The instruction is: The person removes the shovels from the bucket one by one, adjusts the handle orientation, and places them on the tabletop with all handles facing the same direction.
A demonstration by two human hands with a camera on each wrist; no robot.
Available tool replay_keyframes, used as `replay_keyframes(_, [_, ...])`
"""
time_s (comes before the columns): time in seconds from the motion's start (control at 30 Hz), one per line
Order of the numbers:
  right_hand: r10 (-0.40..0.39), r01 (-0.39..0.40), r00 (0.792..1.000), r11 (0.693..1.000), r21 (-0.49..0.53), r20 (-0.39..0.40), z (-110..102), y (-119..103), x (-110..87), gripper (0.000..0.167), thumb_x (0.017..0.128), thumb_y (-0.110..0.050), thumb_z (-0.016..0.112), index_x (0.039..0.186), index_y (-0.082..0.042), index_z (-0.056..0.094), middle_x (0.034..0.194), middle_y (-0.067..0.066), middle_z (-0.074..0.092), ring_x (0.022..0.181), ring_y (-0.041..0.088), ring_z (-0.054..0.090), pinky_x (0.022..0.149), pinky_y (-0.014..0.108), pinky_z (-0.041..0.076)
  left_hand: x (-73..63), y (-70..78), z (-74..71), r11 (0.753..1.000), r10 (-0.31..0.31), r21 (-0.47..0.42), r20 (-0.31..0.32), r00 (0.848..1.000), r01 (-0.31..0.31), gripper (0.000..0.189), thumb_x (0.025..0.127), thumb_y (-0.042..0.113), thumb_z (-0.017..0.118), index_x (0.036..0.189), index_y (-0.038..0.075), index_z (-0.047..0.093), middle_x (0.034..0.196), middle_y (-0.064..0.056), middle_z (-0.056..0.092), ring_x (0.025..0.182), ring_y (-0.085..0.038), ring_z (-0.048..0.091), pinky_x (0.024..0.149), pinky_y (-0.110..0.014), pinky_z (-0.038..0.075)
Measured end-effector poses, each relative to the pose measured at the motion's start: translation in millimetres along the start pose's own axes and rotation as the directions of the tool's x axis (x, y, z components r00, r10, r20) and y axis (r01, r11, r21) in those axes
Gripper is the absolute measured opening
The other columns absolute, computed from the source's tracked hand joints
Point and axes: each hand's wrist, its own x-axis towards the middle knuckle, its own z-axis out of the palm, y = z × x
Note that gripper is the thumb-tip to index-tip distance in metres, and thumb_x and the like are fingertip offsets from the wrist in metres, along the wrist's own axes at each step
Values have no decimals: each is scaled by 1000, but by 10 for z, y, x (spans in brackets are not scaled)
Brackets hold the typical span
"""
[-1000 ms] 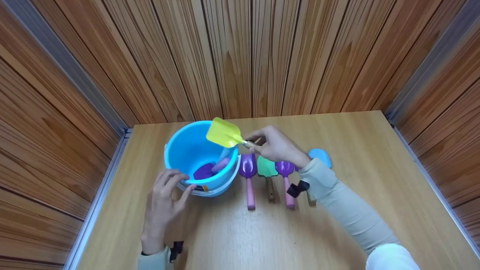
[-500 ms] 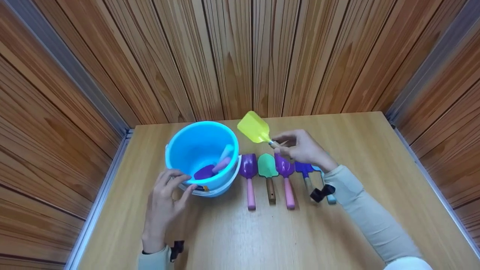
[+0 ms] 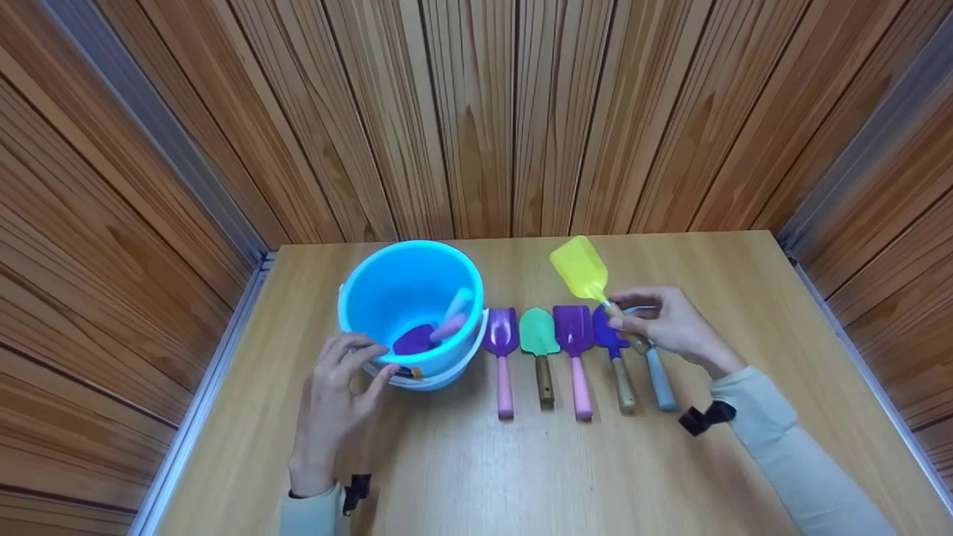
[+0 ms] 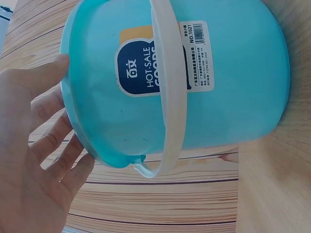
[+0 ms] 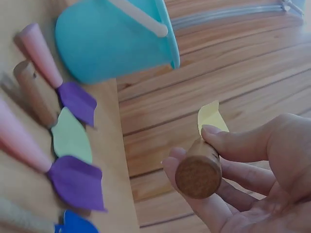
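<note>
My left hand (image 3: 339, 402) holds the near left rim of a light blue toy bucket (image 3: 435, 365), thumb outside and fingers at the edge. In the left wrist view, the bucket's label (image 4: 163, 60) and white handle (image 4: 172, 87) face the camera. Inside the bucket lie a purple shovel head (image 3: 414, 340), a pink handle (image 3: 449, 327) and a light blue handle (image 3: 460, 301). My right hand (image 3: 674, 324) pinches the wooden handle (image 5: 198, 170) of a yellow toy shovel (image 3: 581, 269), raised above the right end of a tool row.
On the wooden table (image 3: 476, 476), right of the bucket, lie a purple shovel (image 3: 501, 335), a green shovel (image 3: 540, 335), another purple shovel (image 3: 573, 331), a dark blue rake-like tool (image 3: 610, 339) and a light blue-handled tool (image 3: 660, 380), partly hidden. Wood-panelled walls (image 3: 491, 119) enclose the table.
My right hand has carried the yellow shovel from above the bucket's right rim rightward to the end of the tool row, uncovering tools. My left hand has stayed at the bucket.
</note>
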Motion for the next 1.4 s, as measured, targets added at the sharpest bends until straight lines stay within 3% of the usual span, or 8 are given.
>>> replay_keyframes(0.13, [21, -20, 1000, 998, 58, -18, -144, 143, -140, 58, 100, -22, 78, 148, 4, 58, 138, 28, 65, 104, 21, 78, 80, 29, 65, 44, 2, 14, 1000, 0, -12, 12, 1000, 0, 30, 92, 28, 87, 120, 20, 81, 119, 1, 72, 120, -8, 61, 104, -28, 58])
replay_keyframes(0.27, [30, -25, 999, 994, 110, -42, -267, 260, -256, 60, 100, -19, 78, 148, 8, 54, 131, 17, 70, 97, 9, 78, 81, 28, 65, 74, -6, 41, 1000, 20, -22, 6, 1000, -20, 29, 92, 27, 87, 120, 21, 81, 119, 1, 72, 120, -9, 61, 102, -35, 61])
replay_keyframes(0.47, [34, -24, 997, 990, 142, -70, -379, 403, -344, 64, 100, -21, 77, 150, 9, 51, 120, -4, 73, 99, 11, 79, 85, 27, 65, 78, -4, 49, 999, 25, -24, 1, 1000, -25, 30, 91, 26, 88, 119, 20, 81, 118, -2, 73, 120, -10, 62, 99, -41, 63])
replay_keyframes(0.63, [28, -16, 995, 992, 124, -99, -434, 495, -408, 66, 101, -20, 77, 151, 11, 49, 119, -5, 71, 103, 8, 77, 86, 23, 63, 69, 8, 45, 1000, 10, -15, 11, 1000, -9, 29, 91, 28, 88, 119, 20, 81, 119, -1, 72, 121, -10, 61, 98, -40, 63])
replay_keyframes(1.17, [131, -113, 987, 977, 181, -94, -599, 850, -500, 66, 105, -25, 71, 154, 9, 44, 112, -11, 72, 99, 7, 77, 88, 24, 63, 49, -4, 34, 1000, 15, 2, 8, 1000, -15, 30, 92, 27, 87, 120, 20, 80, 119, -4, 73, 120, -10, 61, 101, -39, 62])
replay_keyframes(1.4, [154, -136, 982, 978, 159, -107, -639, 1001, -513, 64, 105, -25, 71, 153, 8, 45, 110, -15, 72, 99, 4, 75, 85, 23, 62, 5, 3, 16, 1000, -2, 12, -2, 1000, 2, 29, 92, 28, 87, 119, 20, 80, 120, 3, 71, 120, -10, 62, 101, -34, 61])
